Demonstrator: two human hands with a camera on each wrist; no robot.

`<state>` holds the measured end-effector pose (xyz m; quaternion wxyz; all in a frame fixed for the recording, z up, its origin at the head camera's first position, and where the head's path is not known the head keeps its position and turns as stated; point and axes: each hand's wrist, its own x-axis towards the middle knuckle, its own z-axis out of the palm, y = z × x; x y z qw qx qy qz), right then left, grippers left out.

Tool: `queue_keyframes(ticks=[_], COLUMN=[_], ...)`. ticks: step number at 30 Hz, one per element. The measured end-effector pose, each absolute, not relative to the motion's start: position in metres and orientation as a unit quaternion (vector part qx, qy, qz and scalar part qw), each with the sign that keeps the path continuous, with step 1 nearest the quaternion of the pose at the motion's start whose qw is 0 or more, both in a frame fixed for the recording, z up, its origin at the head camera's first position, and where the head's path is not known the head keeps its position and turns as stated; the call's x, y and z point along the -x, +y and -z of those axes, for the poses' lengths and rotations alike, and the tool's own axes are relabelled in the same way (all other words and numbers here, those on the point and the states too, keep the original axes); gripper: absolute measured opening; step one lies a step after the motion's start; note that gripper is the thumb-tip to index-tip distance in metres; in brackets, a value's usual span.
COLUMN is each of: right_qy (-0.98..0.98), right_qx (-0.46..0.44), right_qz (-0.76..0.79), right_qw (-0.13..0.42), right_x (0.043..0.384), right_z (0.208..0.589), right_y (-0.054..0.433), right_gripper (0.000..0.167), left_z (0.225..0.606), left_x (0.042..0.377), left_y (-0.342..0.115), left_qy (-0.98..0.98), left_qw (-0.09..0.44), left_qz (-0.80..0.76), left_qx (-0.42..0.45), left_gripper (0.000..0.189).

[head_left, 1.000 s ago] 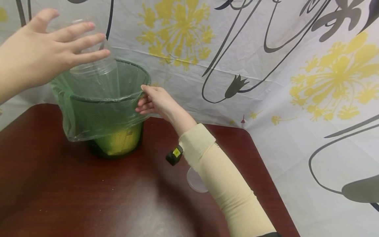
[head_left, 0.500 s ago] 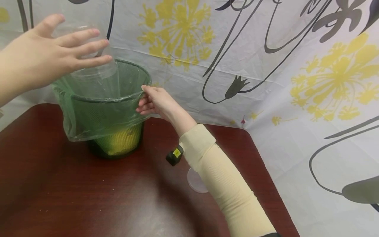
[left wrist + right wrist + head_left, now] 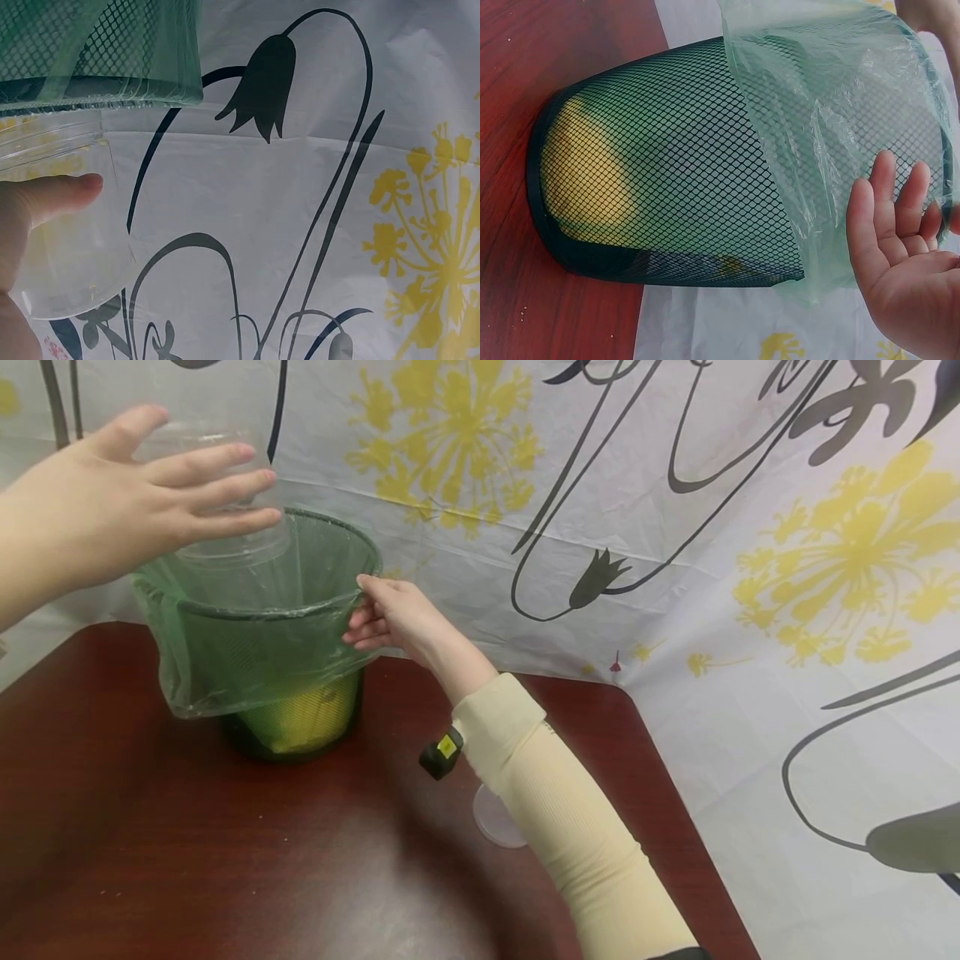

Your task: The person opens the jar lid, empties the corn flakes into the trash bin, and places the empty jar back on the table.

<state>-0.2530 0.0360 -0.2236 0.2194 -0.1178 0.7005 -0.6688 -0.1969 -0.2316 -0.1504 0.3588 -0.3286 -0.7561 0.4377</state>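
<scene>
A clear plastic jar [image 3: 236,553] hangs mouth down at the opening of a mesh wastebasket [image 3: 322,739]. My left hand [image 3: 142,497] grips the jar from the side, fingers spread along it; in the left wrist view the thumb lies across the jar's wall [image 3: 82,255]. A thin green bin liner [image 3: 225,664] lines the basket and folds down outside the rim. At the basket's right side my right hand [image 3: 397,614] pinches the lined rim between thumb and fingers. Something yellow [image 3: 585,172] shows through the mesh near the basket's bottom.
A round translucent lid [image 3: 495,818] lies on the dark red table [image 3: 225,860], partly behind my right sleeve [image 3: 570,827]. Patterned white cloth [image 3: 645,610] rises close behind the table and along its right side. Small crumbs lie on the tabletop.
My left hand and the jar have come down slightly toward the wastebasket. The right hand keeps its hold on the rim, and the basket stays in place.
</scene>
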Motion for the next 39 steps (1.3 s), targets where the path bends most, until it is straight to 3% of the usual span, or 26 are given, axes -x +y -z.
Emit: queue_keyframes(ticks=[18, 26, 30, 33, 37, 39], right_qy=[0.701, 0.700, 0.701, 0.704, 0.706, 0.706], right_qx=[0.115, 0.116, 0.117, 0.113, 0.110, 0.110], right_qz=[0.669, 0.670, 0.669, 0.666, 0.665, 0.664], right_qw=[0.219, 0.216, 0.218, 0.220, 0.220, 0.220], right_x=[0.254, 0.253, 0.253, 0.253, 0.252, 0.251], right_z=[0.224, 0.224, 0.224, 0.224, 0.223, 0.223], right_y=[0.035, 0.035, 0.035, 0.035, 0.035, 0.034], right_gripper=[0.031, 0.032, 0.032, 0.032, 0.034, 0.035], left_z=[0.153, 0.160, 0.163, 0.164, 0.166, 0.166], left_x=[0.200, 0.201, 0.199, 0.200, 0.199, 0.199], left_y=[-0.237, -0.244, -0.249, -0.253, -0.255, -0.255], left_qy=[-0.760, -0.749, -0.761, -0.780, -0.785, -0.783], left_qw=[0.364, 0.375, 0.362, 0.353, 0.336, 0.327], left_qz=[-0.404, -0.410, -0.399, -0.350, -0.358, -0.386], left_qx=[0.357, 0.362, 0.362, 0.381, 0.376, 0.362], left_gripper=[0.138, 0.127, 0.130, 0.118, 0.118, 0.131])
